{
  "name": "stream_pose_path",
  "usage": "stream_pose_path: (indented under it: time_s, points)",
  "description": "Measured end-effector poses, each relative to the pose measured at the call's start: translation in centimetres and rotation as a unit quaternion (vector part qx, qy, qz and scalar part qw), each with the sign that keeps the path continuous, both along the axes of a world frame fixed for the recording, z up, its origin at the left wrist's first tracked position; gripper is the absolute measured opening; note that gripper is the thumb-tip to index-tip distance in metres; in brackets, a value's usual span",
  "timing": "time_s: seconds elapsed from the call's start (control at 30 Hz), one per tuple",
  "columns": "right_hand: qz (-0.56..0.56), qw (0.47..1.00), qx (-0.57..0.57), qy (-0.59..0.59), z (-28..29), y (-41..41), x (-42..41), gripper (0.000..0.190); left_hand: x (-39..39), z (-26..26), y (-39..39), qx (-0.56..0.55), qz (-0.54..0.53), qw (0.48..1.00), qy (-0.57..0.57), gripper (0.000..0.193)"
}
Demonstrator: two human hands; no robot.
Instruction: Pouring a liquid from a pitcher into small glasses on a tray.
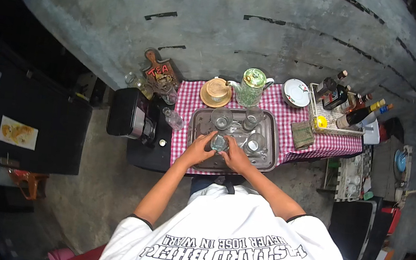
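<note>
My left hand (198,150) and my right hand (237,157) grip a clear drinking glass (219,143) from its two sides, over the near part of a dark serving tray (272,158). Behind it, a wider clear glass (221,118) stands on the tray. A glass mug (253,119) stands farther back to the right. Close to my right hand is another glass mug (255,143). Wet-looking patches shine on the tray's surface. Whether the held glass touches the tray is hard to tell.
Behind the tray are a green patterned teapot (252,90) and a wooden-lidded jar (217,89). A glass bottle (173,119) and coffee maker (128,114) stand left. Rightward are a folded cloth (302,135), stacked plates (296,93) and a bottle-filled basket (336,131).
</note>
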State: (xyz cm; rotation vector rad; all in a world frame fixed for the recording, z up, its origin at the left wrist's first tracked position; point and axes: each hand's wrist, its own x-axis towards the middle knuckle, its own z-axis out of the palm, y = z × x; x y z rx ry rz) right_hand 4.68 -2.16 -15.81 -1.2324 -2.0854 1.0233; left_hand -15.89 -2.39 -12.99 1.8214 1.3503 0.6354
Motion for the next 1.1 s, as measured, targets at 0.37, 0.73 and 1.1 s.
stream_pose_path:
  time_s: [0.37,0.73,1.1]
  points:
    - [-0.006,0.999,-0.026,0.040,-0.9,-0.2,-0.3,0.062,-0.7,-1.2,-0.1,-0.011,-0.010,1.000,0.019,0.079]
    - [0.008,0.999,-0.041,0.024,-0.3,0.4,0.4,0.062,-0.8,-1.3,0.5,-0.073,-0.023,0.997,0.010,0.083]
    - [0.005,1.000,-0.011,-0.004,0.3,0.0,0.2,0.061,-0.3,-0.5,0.0,-0.076,-0.018,0.994,-0.069,0.081]
